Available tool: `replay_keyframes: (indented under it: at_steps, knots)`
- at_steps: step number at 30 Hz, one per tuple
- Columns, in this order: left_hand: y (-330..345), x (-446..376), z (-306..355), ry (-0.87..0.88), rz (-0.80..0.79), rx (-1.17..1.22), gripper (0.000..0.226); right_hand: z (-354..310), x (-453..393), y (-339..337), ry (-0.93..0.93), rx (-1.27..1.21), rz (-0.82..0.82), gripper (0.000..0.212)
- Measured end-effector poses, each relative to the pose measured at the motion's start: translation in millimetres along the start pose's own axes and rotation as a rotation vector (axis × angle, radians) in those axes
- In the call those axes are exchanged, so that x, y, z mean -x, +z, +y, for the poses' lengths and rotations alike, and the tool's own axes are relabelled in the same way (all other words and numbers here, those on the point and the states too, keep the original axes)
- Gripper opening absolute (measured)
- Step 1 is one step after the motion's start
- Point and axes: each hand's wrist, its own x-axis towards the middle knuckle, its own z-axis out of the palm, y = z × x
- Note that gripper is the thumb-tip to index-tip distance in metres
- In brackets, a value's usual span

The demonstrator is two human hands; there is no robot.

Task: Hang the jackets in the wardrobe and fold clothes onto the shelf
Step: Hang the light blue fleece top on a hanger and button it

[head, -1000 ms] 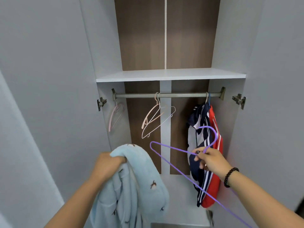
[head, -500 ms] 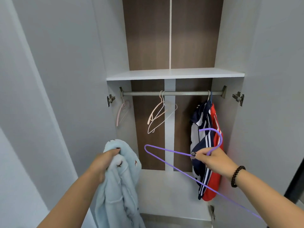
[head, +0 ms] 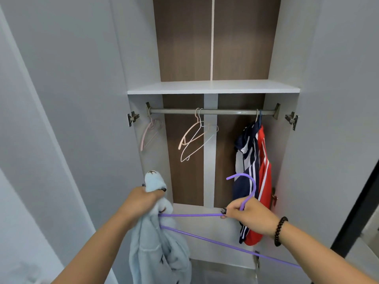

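left hand (head: 141, 201) bunches the fluffy pale-blue jacket (head: 158, 249); right hand (head: 249, 217) pinches the thin purple wire hanger (head: 205, 215), tip in the fleece. wardrobe rail (head: 225, 112) carries a striped navy-and-red jacket (head: 254, 181).

arms bare, no sleeves | right wrist: black bead bracelet (head: 279, 231) | nails: dark polish

We see a purple hanger (head: 205, 215), a pale blue fleece jacket (head: 158, 249) with small brown marks, and navy-white (head: 247, 160) and red-white (head: 264, 173) striped jackets.
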Motion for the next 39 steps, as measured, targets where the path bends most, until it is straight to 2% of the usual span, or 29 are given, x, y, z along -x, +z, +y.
replay_keyframes:
  at_steps: [5, 9, 13, 16, 18, 20, 22, 24, 26, 28, 31, 32, 33, 35, 37, 39]
  knots:
    - [13, 25, 31, 0.086, -0.038, 0.061, 0.024, -1, 8, 5, -0.031, -0.057, -0.031, 0.041]
    - [19, 44, 53, 0.145, -0.118, 0.134, 0.032, -4, 16, 7, 0.029, -0.178, -0.114, 0.034]
    - [33, 58, 72, 0.112, -0.226, 0.254, 0.049, -19, 21, 16, 0.005, -0.079, -0.188, 0.037]
    - [51, 66, 84, 0.139, -0.316, 0.242, 0.054, -31, 20, 19, -0.055, -0.060, -0.059, 0.055]
    - [59, 66, 86, 0.182, -0.335, 0.214, 0.055, -32, 21, 14, -0.059, -0.172, 0.080, 0.040]
    - [62, 64, 85, 0.284, -0.292, 0.063, 0.053, -27, 26, 8, -0.056, -0.268, 0.213, 0.029]
    - [61, 59, 80, 0.457, -0.135, -0.248, 0.045, -21, 31, 3, -0.056, -0.336, 0.300, 0.031]
    - [60, 55, 74, 0.573, 0.041, -0.532, 0.040, -16, 37, -2, -0.040, -0.333, 0.348, 0.031]
    - [60, 53, 67, 0.597, 0.108, -0.666, 0.026, -9, 41, -3, -0.001, -0.322, 0.357, 0.031]
    - [59, 51, 58, 0.668, 0.120, -0.681, 0.018, -1, 44, 0, 0.049, -0.352, 0.365, 0.030]
    - [58, 47, 43, 1.042, 0.033, -0.718, 0.026, 5, 46, 3, 0.116, -0.451, 0.408, 0.030]
    - [57, 50, 39, 1.114, -0.029, -0.773, 0.028, 6, 45, 3, 0.129, -0.478, 0.424, 0.031]
    - [58, 51, 35, 1.149, -0.071, -0.827, 0.037, 6, 44, 2, 0.139, -0.493, 0.434, 0.032]
    - [60, 54, 26, 1.194, -0.053, -0.922, 0.054, 5, 41, 1, 0.133, -0.480, 0.435, 0.035]
    - [60, 50, 18, 1.177, -0.013, -0.965, 0.058, 2, 36, -1, 0.117, -0.429, 0.427, 0.040]
    - [58, 46, 15, 1.150, 0.001, -0.886, 0.057, -2, 31, -2, 0.081, -0.352, 0.419, 0.041]
